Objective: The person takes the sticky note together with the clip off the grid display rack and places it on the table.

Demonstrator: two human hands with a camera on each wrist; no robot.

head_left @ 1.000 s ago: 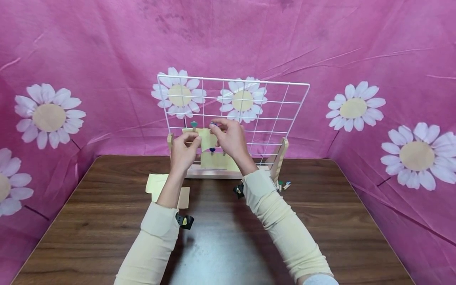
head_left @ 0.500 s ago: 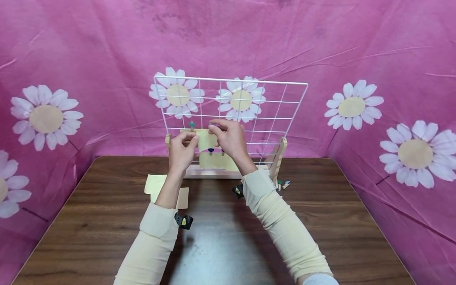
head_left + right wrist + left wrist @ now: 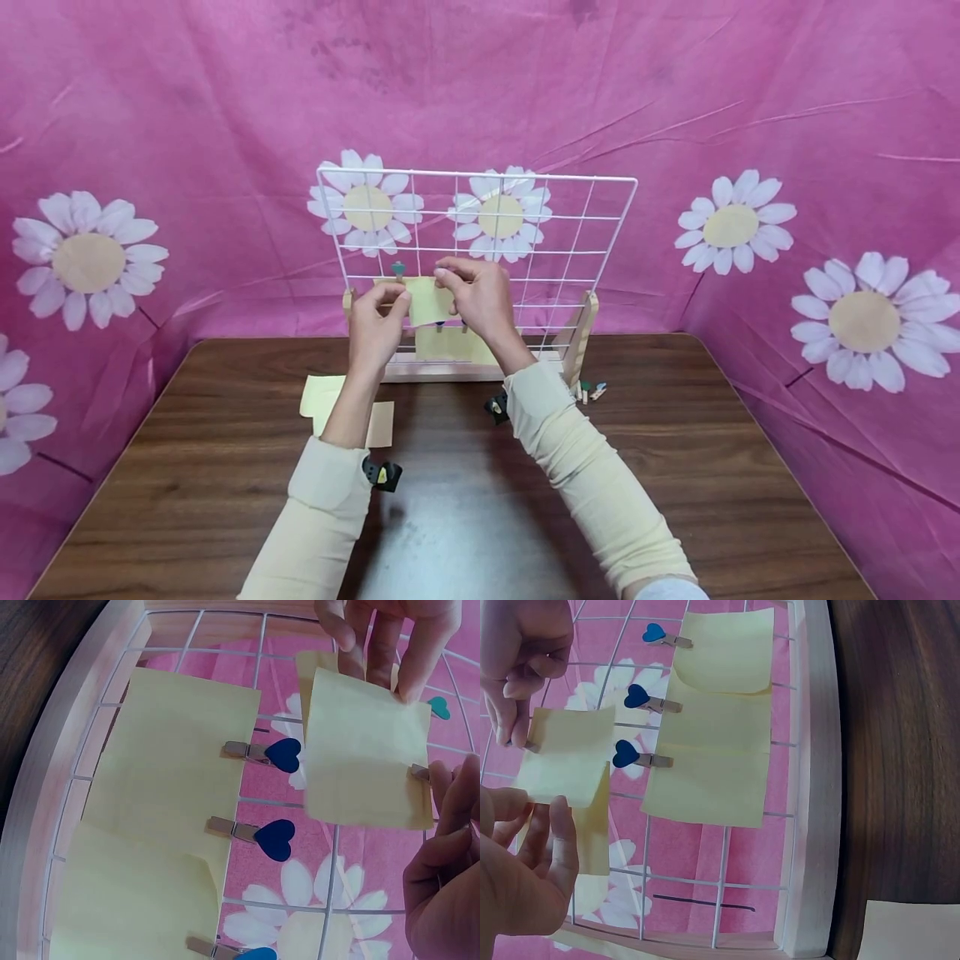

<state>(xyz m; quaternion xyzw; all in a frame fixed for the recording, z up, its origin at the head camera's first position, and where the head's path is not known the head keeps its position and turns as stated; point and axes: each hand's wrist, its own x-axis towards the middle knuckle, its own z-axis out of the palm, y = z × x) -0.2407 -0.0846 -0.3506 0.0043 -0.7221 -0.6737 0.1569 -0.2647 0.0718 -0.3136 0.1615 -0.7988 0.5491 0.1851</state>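
Note (image 3: 431, 303) has turned flatter before the grid (image 3: 480, 174)'s left half, left hand (image 3: 375, 327) pinching its left edge, probably for steadiness, right hand (image 3: 483, 302) pinching the clip (image 3: 420, 773) at its upper edge.

A square, pale-yellow paper note (image 3: 367, 750) stands roughly upright, gently bowed, one side pinched by the left fingers (image 3: 416, 667). Between the right fingers (image 3: 459, 806), a small wooden clothespin (image 3: 421, 773) overlaps its upper edge, mostly hidden by them.

A creased pink cloth backdrop (image 3: 480, 83) with white daisies (image 3: 864, 327) hangs behind a dark-brown wood-grain table (image 3: 675, 467) reflecting pale light (image 3: 442, 533).
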